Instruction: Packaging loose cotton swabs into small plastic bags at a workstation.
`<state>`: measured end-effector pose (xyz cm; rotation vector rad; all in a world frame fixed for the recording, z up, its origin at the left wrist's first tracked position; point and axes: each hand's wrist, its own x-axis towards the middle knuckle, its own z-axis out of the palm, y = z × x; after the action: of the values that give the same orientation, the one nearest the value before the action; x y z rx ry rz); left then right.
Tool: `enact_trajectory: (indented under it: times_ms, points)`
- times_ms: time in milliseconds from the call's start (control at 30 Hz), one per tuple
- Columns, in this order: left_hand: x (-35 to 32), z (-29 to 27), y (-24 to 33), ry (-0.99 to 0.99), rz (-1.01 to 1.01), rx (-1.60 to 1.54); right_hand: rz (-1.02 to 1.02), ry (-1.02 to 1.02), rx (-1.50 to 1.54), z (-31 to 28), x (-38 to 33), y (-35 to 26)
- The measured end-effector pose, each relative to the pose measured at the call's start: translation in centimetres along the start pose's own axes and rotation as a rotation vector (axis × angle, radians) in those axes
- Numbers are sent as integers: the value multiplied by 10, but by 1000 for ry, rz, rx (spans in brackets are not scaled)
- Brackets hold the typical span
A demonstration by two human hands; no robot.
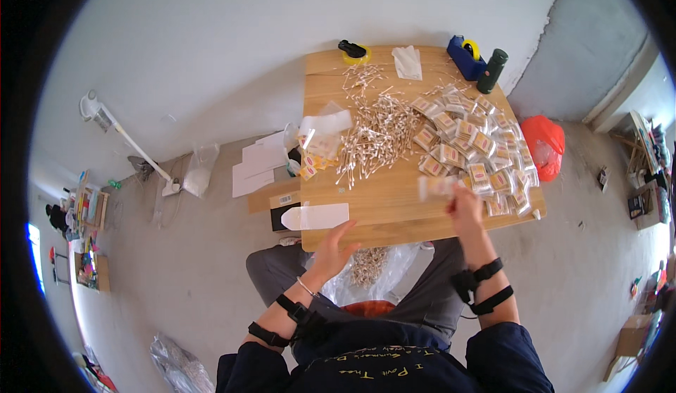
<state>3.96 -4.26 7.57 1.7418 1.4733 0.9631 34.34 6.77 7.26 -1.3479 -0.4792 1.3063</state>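
Observation:
My right hand (467, 211) is closed on one end of a small clear packet of cotton swabs (436, 187), smeared by motion, above the near right part of the wooden table (394, 217). Just beyond it spreads a heap of similar packets (468, 136) with tan labels. Loose cotton swabs (380, 132) are scattered over the table's middle. At the near edge, my left hand (331, 252) is open, fingers stretched out and holding nothing. A white pointed sheet (317, 216) lies close to its fingertips. Between my legs, a clear plastic bag (401, 270) contains more swabs.
At the table's far side are a black-and-yellow tape roll (357, 53), a white glove (408, 63), a blue tape dispenser (465, 58) and a dark green bottle (492, 71). A red bag (543, 146) stands off the right edge. White sheets (257, 162) lie left of the table.

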Motion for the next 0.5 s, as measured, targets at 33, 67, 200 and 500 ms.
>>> enact_trajectory:
  times_ms: [33,67,200,500]
  points:
    - [-2,-2,-14,-47,-157,10,-42,49,31,-11,16,-13]
    - [-1,-4,-20,-43,-159,7,-87,104,63,-19,31,-27]
    - [3,-2,-43,23,-214,108,-240,121,314,-22,75,-55]
    - [16,-2,-97,379,-136,39,-530,-293,-618,116,43,28]
